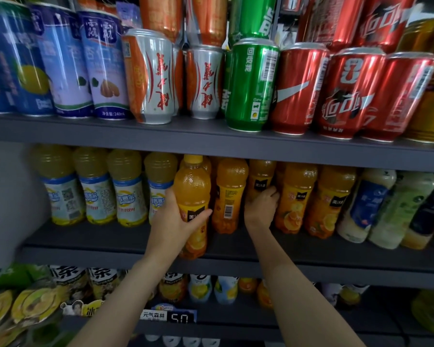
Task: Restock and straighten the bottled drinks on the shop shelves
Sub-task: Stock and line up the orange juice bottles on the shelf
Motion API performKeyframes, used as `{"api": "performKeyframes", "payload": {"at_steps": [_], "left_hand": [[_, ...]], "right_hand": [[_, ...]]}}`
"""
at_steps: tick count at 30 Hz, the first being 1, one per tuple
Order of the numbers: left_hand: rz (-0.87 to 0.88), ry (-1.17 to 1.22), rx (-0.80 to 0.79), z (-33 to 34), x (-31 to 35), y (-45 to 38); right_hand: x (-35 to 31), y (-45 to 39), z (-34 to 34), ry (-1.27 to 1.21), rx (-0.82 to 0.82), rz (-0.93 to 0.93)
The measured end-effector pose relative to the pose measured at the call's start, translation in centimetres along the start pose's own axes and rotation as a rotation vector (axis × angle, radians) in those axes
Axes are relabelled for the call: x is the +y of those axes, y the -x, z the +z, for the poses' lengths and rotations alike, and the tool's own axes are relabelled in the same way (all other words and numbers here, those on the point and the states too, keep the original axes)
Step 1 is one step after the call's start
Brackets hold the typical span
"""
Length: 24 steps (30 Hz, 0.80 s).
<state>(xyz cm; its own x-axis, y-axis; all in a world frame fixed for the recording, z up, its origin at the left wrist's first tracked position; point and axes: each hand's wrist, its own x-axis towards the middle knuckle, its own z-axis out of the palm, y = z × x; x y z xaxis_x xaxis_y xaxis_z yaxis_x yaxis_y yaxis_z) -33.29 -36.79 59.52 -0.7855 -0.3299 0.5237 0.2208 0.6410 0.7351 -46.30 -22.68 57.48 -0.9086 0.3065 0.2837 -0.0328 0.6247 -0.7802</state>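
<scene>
cans on shelf above, bottles on shelf below

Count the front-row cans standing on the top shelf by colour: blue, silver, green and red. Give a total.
Blue cans: 3
Silver cans: 2
Green cans: 1
Red cans: 3
Total: 9

Dark grey metal shelving fills nearly the whole view, its flat boards running from nine o'clock to three o'clock in three tiers. At nine o'clock a plain pale grey wall shows (blurred). Light glints brightest toward twelve o'clock.
</scene>
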Motion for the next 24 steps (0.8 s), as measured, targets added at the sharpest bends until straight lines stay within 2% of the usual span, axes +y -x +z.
{"api": "performKeyframes", "payload": {"at_steps": [5,16,24], "left_hand": [[0.007,0.009,0.003,0.0,-0.1,-0.1],[0.004,0.0,0.005,0.1,-0.1,-0.1],[-0.012,-0.017,0.018,0.3,0.0,0.3]], "right_hand": [[2.1,1.3,1.0,0.048,-0.06,0.011],[2.0,1.4,1.2,0.12,-0.063,0.02],[1.2,1.6,0.4,0.109,-0.143,0.034]]}}
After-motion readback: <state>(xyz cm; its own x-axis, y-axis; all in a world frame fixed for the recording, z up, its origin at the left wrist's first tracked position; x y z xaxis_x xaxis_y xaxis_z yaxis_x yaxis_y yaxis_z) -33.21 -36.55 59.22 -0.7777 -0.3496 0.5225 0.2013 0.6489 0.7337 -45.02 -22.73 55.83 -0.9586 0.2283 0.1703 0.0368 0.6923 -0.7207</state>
